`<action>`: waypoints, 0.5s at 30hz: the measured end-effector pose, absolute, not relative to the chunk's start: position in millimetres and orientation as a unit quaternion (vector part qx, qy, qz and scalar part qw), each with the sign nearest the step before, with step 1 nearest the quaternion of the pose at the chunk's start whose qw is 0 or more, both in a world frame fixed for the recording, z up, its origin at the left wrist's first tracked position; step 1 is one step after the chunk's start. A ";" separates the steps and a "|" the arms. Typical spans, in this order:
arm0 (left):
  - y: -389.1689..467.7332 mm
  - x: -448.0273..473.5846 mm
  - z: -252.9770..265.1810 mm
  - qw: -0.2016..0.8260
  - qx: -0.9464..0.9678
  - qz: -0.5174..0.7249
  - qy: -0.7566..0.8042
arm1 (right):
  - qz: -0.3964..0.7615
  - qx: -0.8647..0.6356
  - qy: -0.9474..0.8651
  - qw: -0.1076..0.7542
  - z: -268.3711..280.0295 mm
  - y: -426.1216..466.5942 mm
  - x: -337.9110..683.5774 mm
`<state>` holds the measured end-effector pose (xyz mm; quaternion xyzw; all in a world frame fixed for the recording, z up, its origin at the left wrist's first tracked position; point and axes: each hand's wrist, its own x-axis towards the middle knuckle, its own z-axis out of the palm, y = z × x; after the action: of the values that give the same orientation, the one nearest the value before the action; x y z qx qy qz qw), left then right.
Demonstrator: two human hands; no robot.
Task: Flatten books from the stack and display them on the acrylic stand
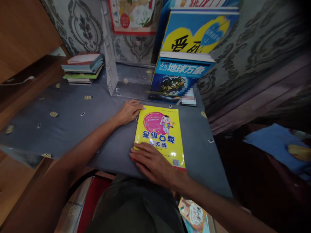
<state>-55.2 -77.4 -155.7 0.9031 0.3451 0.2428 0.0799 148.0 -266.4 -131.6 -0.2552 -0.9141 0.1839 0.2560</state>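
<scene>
A yellow workbook (171, 152) with blue Chinese lettering, a pink circle and a cartoon child lies face up on the grey tablecloth before me. My left hand (130, 112) rests on the cloth at its upper left corner, fingertips touching the edge and fingers loosely bent, not gripping. Across the lower left of the cover lies my right hand (153, 161), open, its fingers reaching the spine edge. That hand covers part of the lower lettering. My right thumb is hidden.
Behind the workbook, a clear acrylic rack (110, 69) holds upright books, among them a blue Earth book (175, 79). At the back left sits a stack of books (82, 69). Below the table's front edge shows another illustrated book (194, 215). Blue cloth (274, 145) lies at the right.
</scene>
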 end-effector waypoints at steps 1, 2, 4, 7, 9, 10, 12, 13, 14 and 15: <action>-77.5 -55.2 -155.6 0.077 0.904 0.244 0.344 | 0.187 -0.258 -0.912 0.259 -131.8 -266.5 148.1; -77.7 -55.3 -155.7 0.073 0.904 0.245 0.343 | 0.189 -0.259 -0.910 0.263 -131.9 -266.5 148.4; -77.7 -55.3 -156.1 0.067 0.905 0.245 0.341 | 0.193 -0.260 -0.906 0.271 -131.6 -266.7 149.0; -77.2 -55.2 -157.2 0.058 0.905 0.249 0.340 | 0.200 -0.265 -0.905 0.265 -131.7 -268.3 150.8; -77.0 -54.9 -157.6 0.053 0.905 0.253 0.338 | 0.197 -0.284 -0.902 0.261 -133.7 -270.3 153.7; -77.1 -54.8 -157.6 0.050 0.905 0.254 0.338 | 0.192 -0.299 -0.897 0.263 -135.4 -271.4 155.9; -77.6 -54.6 -157.3 0.046 0.905 0.253 0.338 | 0.179 -0.336 -0.884 0.270 -139.4 -273.2 162.1; -78.2 -54.5 -157.0 0.045 0.906 0.252 0.339 | 0.175 -0.355 -0.878 0.270 -141.3 -273.4 166.2; -78.8 -54.6 -156.6 0.045 0.905 0.250 0.340 | 0.172 -0.373 -0.873 0.265 -142.9 -272.7 171.1; -79.6 -54.6 -156.1 0.045 0.905 0.248 0.342 | 0.169 -0.390 -0.868 0.256 -144.2 -270.9 176.5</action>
<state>-54.6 -79.6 -156.1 0.9053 0.3420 0.2478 0.0449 176.5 -270.9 -144.2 -0.3900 -0.8683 0.1691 0.2557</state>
